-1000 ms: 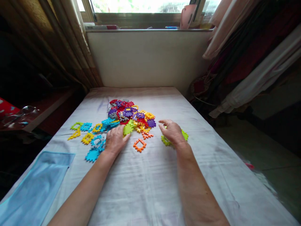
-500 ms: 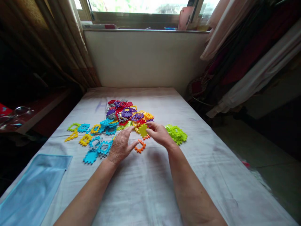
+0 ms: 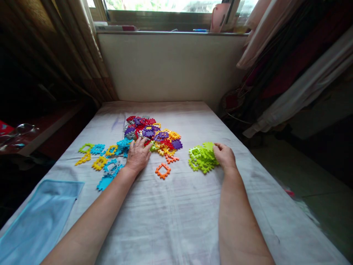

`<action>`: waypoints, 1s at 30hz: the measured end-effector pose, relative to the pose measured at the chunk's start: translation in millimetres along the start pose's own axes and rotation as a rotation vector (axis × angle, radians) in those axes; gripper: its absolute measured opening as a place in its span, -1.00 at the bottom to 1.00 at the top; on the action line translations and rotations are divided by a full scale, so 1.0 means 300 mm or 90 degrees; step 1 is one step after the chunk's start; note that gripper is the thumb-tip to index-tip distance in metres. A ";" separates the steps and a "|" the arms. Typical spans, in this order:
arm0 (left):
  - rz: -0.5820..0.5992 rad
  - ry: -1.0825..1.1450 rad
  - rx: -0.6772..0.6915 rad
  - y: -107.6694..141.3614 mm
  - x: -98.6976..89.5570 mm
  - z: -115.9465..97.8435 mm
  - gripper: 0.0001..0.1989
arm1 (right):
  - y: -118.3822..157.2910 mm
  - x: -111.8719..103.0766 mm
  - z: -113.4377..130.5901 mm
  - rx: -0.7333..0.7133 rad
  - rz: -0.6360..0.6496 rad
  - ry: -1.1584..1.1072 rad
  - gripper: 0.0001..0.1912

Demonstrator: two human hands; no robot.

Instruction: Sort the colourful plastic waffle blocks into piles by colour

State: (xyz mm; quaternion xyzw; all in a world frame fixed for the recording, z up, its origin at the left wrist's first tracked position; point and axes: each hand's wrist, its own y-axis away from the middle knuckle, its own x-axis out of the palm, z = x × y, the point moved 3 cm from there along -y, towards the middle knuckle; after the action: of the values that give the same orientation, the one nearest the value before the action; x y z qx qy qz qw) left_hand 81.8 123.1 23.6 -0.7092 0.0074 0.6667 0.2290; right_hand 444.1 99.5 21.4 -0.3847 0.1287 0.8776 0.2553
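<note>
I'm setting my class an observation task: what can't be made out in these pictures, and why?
Head view: whatever lies under the left hand, hidden by the hand itself.
Head view: lower pieces of the green pile, covered by the top ones.
Head view: the near end of the blue cloth, cut off by the picture's edge.
Head view: details outside the window, lost in glare.

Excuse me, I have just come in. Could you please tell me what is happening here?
Someone is handling toothed pieces with both hands. The right hand seems to pinch a green piece on a green pile. The left hand is spread over the near side of a mixed-colour pile; what lies under it is hidden. An orange frame lies apart on the pale sheet.
</note>
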 end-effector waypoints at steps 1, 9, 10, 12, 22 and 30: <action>0.005 -0.006 0.009 -0.005 -0.003 -0.003 -0.59 | 0.000 0.001 0.000 -0.003 -0.005 0.041 -0.54; -0.010 -0.012 0.055 -0.036 -0.017 -0.036 -0.69 | 0.025 -0.003 0.016 -0.015 -0.023 0.172 -0.57; -0.020 -0.010 0.063 -0.036 -0.018 -0.039 -0.72 | 0.030 -0.004 0.023 -0.024 -0.033 0.172 -0.57; -0.047 -0.004 0.084 -0.026 -0.021 -0.043 -0.77 | 0.040 -0.007 0.044 -0.057 -0.064 0.162 -0.58; -0.169 0.085 0.078 0.136 -0.063 0.000 -0.76 | 0.161 0.082 0.272 -0.353 -0.080 0.006 -0.69; -0.240 0.245 0.000 0.218 -0.080 -0.031 -0.74 | 0.470 0.257 0.405 -0.624 0.190 0.047 -0.69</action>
State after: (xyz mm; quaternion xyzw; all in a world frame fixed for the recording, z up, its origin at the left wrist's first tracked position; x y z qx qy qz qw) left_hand 67.2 54.5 25.9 -0.8119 -0.0814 0.4650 0.3434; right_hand 248.7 59.9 50.0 -0.4671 -0.2354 0.8478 -0.0875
